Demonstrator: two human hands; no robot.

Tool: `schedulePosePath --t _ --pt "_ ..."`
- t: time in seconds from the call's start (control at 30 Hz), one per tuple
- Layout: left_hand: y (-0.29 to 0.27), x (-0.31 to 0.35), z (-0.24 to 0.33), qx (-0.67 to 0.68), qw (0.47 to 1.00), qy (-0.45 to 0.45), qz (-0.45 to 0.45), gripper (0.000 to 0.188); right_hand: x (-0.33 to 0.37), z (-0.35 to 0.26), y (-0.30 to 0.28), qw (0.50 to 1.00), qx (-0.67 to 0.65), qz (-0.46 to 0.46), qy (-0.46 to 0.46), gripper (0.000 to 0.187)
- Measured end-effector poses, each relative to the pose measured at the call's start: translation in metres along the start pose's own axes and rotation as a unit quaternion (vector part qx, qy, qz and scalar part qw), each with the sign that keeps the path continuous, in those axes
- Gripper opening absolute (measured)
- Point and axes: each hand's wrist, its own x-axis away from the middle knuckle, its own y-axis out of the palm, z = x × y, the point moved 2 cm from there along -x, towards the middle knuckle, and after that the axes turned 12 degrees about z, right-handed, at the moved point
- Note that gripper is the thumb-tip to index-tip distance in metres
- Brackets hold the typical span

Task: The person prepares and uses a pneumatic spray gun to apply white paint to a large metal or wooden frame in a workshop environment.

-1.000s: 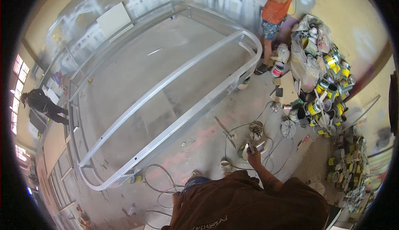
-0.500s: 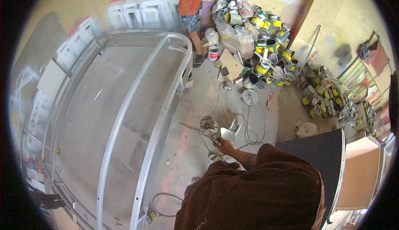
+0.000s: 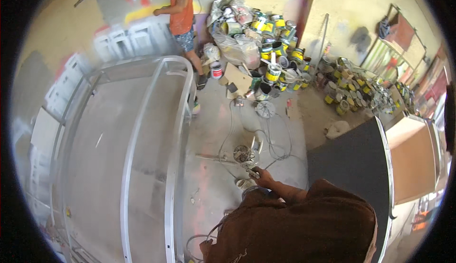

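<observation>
My right hand (image 3: 264, 177) reaches forward from a brown sleeve, its fingers closed round a slim grey metal tool (image 3: 251, 171) whose exact kind is too small to tell. Just beyond the tool stands a round container (image 3: 242, 154) with dark, messy contents. A white spool-like object (image 3: 256, 148) is beside it. Left of the container, a thin straight bar (image 3: 216, 159) shows low over the floor. At the lower edge my left hand (image 3: 206, 249) is partly visible near a dark cable (image 3: 209, 237); its fingers cannot be made out.
A long rounded metal frame (image 3: 172, 168) fills the left side. A person in an orange top (image 3: 181, 11) stands at its far end. Paint cans (image 3: 273, 73) and bags pile against the wall. Cables (image 3: 280, 157) loop over the floor. A black panel (image 3: 346, 168) stands right.
The view has shifted, and the metal frame now shows further right at its near end. My left hand has come into sight at the lower edge. The tool stays in my right hand.
</observation>
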Motion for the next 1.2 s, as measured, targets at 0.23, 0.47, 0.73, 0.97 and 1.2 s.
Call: schedulePosePath --t 0.23,0.47,0.73,0.97,1.2 --pt "-0.001 -0.041 -0.002 -0.111 0.940 0.323 0.019 0.025 0.042 0.026 -0.033 0.998 -0.021 0.053 -0.001 0.038" --pt "0.011 -0.065 0.008 -0.186 0.927 0.326 -0.031 0.018 0.070 0.038 -0.055 0.992 -0.010 0.101 0.080 0.034" --pt "0.006 -0.077 0.017 -0.176 0.977 0.105 -0.066 0.038 0.048 0.043 -0.050 0.982 -0.037 0.158 0.099 0.032" --pt "0.006 -0.059 0.021 -0.139 0.978 -0.117 -0.104 0.057 0.001 0.054 -0.022 0.982 -0.077 0.167 0.042 0.037" --pt "0.022 -0.021 0.036 0.009 0.928 -0.359 -0.094 0.058 -0.062 0.033 -0.013 0.985 -0.126 0.111 -0.033 0.028"
